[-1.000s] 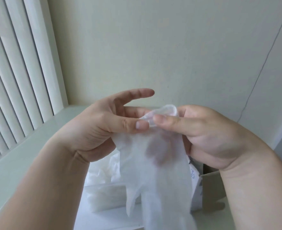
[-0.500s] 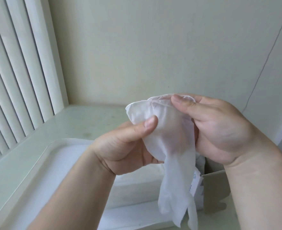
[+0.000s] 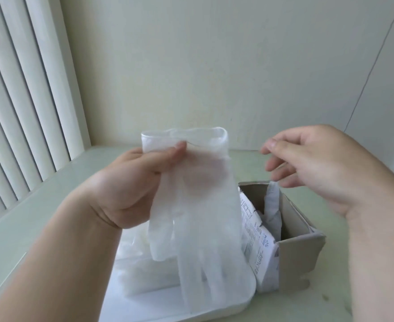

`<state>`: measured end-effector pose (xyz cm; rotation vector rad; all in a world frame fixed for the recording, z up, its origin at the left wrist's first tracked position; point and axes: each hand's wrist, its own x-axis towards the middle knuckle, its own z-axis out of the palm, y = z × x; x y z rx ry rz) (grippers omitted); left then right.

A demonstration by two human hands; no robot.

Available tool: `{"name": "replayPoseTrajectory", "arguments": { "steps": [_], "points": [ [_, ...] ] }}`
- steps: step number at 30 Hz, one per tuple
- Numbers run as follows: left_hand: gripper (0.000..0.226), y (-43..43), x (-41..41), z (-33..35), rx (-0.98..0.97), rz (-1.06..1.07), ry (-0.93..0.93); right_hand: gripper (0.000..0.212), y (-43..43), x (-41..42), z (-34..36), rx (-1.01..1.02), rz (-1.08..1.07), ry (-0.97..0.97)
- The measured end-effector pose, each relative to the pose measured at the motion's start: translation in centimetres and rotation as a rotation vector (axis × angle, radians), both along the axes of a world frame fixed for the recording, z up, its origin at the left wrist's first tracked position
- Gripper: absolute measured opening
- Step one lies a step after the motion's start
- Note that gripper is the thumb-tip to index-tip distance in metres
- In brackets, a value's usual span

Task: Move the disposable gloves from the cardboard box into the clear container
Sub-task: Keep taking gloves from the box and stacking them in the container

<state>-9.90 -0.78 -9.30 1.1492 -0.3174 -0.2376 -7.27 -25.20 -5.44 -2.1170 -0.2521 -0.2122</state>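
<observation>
Fingers of left hand (image 3: 131,182) pinch glove (image 3: 198,205) cuff — right hand (image 3: 319,163) loose.

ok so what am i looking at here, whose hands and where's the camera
No machine here: just a person's two bare hands, filmed by a camera worn on their head, looking forward and down. The left hand pinches a thin disposable glove by its cuff; it hangs over the clear container, where more gloves lie. The right hand is open and empty, near the cardboard box, from which another glove sticks up. Box and container stand on a pale green table.
</observation>
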Motion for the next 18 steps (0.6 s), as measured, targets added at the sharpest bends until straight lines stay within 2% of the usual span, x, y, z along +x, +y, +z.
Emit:
{"name": "replayPoseTrajectory", "arguments": {
  "steps": [2,5,7,12,18],
  "points": [
    [0.046,0.3,0.2,0.4,-0.011,0.042,0.069,0.026,-0.9,0.0,0.0,-0.174,-0.05,0.046],
    [0.054,0.2,0.3,0.8,0.001,0.101,0.138,0.028,-0.6,-0.2,-0.7,-0.452,0.008,0.314],
    [0.056,0.0,0.3,0.9,-0.001,0.125,0.178,0.028,0.2,0.1,-1.5,-0.629,0.022,0.412],
    [0.06,-0.4,0.2,1.2,-0.034,0.124,0.226,0.021,2.2,1.7,-3.5,-1.04,0.106,0.342],
    [0.062,-0.4,0.1,1.1,-0.065,0.105,0.245,0.022,2.0,2.2,-4.0,-1.054,0.185,0.373]
  ]
}}
